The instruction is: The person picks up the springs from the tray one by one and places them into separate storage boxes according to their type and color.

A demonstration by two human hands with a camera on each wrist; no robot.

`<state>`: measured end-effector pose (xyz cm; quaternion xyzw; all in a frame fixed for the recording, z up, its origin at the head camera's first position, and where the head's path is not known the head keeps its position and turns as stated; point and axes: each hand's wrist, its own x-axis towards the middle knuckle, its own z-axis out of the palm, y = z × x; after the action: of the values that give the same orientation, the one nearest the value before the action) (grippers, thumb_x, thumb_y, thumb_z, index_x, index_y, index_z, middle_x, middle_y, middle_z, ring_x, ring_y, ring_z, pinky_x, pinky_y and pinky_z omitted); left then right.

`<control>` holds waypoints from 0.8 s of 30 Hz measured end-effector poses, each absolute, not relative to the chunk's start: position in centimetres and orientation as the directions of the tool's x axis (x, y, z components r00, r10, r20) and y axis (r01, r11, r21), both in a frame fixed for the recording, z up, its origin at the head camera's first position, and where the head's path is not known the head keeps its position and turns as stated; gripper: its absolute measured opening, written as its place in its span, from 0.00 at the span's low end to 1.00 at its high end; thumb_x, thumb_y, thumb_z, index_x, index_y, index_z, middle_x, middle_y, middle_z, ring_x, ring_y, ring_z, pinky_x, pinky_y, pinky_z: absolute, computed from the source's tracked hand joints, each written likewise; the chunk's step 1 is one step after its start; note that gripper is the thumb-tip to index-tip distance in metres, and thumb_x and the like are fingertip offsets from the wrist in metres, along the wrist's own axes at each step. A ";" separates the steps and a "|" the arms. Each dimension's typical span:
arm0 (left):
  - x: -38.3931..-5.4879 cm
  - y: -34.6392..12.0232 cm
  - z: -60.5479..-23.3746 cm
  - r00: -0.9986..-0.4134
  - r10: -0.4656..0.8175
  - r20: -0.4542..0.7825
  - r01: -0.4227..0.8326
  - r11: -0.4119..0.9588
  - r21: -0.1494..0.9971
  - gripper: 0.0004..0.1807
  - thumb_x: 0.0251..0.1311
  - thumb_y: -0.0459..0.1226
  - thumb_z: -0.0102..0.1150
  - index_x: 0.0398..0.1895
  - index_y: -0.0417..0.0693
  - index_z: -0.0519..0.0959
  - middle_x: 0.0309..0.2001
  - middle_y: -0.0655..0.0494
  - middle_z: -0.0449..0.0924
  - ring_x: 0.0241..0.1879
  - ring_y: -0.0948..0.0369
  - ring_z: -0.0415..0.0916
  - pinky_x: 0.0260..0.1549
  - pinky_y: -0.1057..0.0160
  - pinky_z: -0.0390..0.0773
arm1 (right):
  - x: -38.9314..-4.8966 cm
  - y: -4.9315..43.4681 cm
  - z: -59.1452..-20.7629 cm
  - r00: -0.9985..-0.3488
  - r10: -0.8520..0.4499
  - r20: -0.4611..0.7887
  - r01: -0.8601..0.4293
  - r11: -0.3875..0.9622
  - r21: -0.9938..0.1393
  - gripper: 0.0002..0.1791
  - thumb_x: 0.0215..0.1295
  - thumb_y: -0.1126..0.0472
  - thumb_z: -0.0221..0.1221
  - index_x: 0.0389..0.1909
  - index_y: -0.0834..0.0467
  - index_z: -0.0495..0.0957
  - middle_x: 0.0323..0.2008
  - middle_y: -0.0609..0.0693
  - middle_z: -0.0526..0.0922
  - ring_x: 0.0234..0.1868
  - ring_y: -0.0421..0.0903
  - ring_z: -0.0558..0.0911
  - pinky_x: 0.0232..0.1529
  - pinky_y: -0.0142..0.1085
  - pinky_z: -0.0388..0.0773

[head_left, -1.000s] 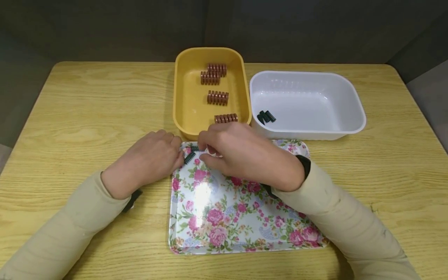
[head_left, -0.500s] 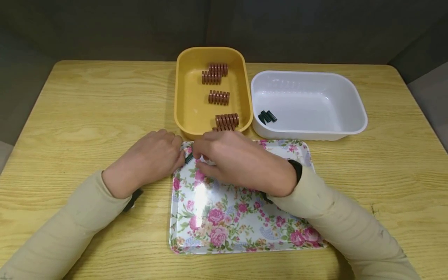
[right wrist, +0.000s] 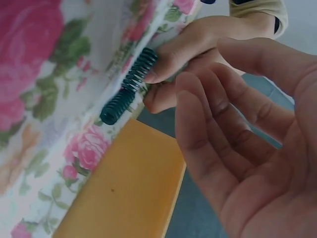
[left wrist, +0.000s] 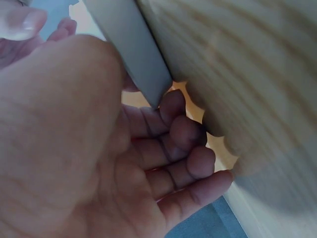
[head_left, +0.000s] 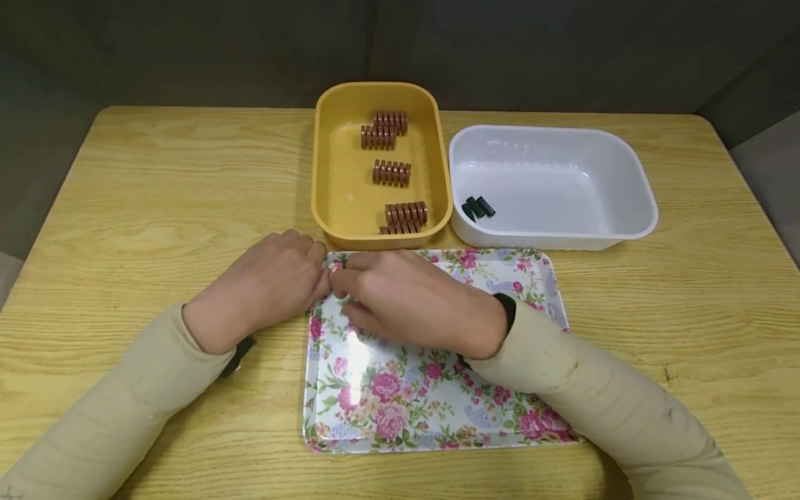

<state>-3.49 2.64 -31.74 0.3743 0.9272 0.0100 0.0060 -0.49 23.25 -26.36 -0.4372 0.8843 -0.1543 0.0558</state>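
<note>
My left hand (head_left: 265,285) holds the far left corner of a floral tray (head_left: 494,434). In the left wrist view its fingers (left wrist: 190,131) curl below the tray's edge (left wrist: 136,54). Two small dark green coil springs, one (right wrist: 141,67) beside the left thumb and the other (right wrist: 117,107) end to end with it, lie on the tray in the right wrist view. My right hand (head_left: 415,302) is over that corner, fingers loosely bent and thumb apart, with nothing between them. In the head view it hides the springs.
A yellow bin (head_left: 319,173) with several brown coil springs (head_left: 392,173) stands behind the tray. To its right is a white bin (head_left: 550,242) with a few dark green springs (head_left: 479,207) in its near left corner. Dark panels (head_left: 212,55) rise behind the table.
My right hand has moved left and a little nearer to me, over the springs, now covered in the head view. My left hand stays at the tray corner.
</note>
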 end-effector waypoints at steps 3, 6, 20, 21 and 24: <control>-3.5 2.6 -31.7 -0.719 0.695 -0.005 0.694 0.719 0.023 0.16 0.73 0.41 0.51 0.31 0.38 0.75 0.28 0.47 0.76 0.31 0.49 0.75 0.33 0.50 0.79 | -0.6 23.2 -26.7 -0.601 -0.798 0.048 -0.769 0.560 -0.309 0.02 0.66 0.62 0.64 0.37 0.55 0.85 0.33 0.46 0.83 0.29 0.38 0.78 0.33 0.29 0.78; -3.5 2.6 -31.7 -0.719 0.695 -0.005 0.695 0.719 0.024 0.16 0.73 0.42 0.52 0.31 0.38 0.75 0.28 0.46 0.77 0.32 0.49 0.76 0.34 0.50 0.80 | -0.7 23.1 -27.0 -0.592 -0.804 0.061 -0.782 0.555 -0.285 0.04 0.67 0.62 0.63 0.40 0.55 0.85 0.35 0.47 0.84 0.31 0.39 0.79 0.34 0.30 0.78; -3.6 2.7 -31.6 -0.714 0.699 -0.041 0.699 0.715 0.015 0.17 0.76 0.42 0.49 0.32 0.38 0.75 0.28 0.47 0.76 0.31 0.50 0.75 0.33 0.50 0.79 | -1.3 23.0 -27.7 -0.612 -0.790 0.039 -0.775 0.589 -0.230 0.10 0.67 0.61 0.65 0.47 0.55 0.87 0.38 0.48 0.84 0.36 0.41 0.81 0.39 0.34 0.82; -3.6 2.7 -31.6 -0.712 0.701 -0.040 0.702 0.712 0.010 0.17 0.75 0.42 0.48 0.32 0.38 0.75 0.28 0.47 0.76 0.31 0.50 0.75 0.33 0.50 0.79 | -1.3 23.0 -27.7 -0.613 -0.789 0.034 -0.772 0.590 -0.237 0.09 0.67 0.61 0.65 0.46 0.55 0.87 0.38 0.48 0.84 0.36 0.42 0.81 0.39 0.34 0.82; -3.6 2.6 -31.7 -0.707 0.707 -0.031 0.707 0.707 0.000 0.17 0.75 0.41 0.48 0.31 0.38 0.75 0.28 0.47 0.76 0.31 0.50 0.74 0.32 0.50 0.78 | -1.4 23.0 -27.9 -0.618 -0.786 0.018 -0.762 0.593 -0.258 0.07 0.67 0.62 0.65 0.44 0.56 0.86 0.38 0.48 0.84 0.36 0.42 0.82 0.39 0.34 0.82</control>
<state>-3.57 2.65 -31.65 0.3825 0.9238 -0.0059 0.0142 -1.43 23.04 -27.87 -0.4344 0.8912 -0.1209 0.0490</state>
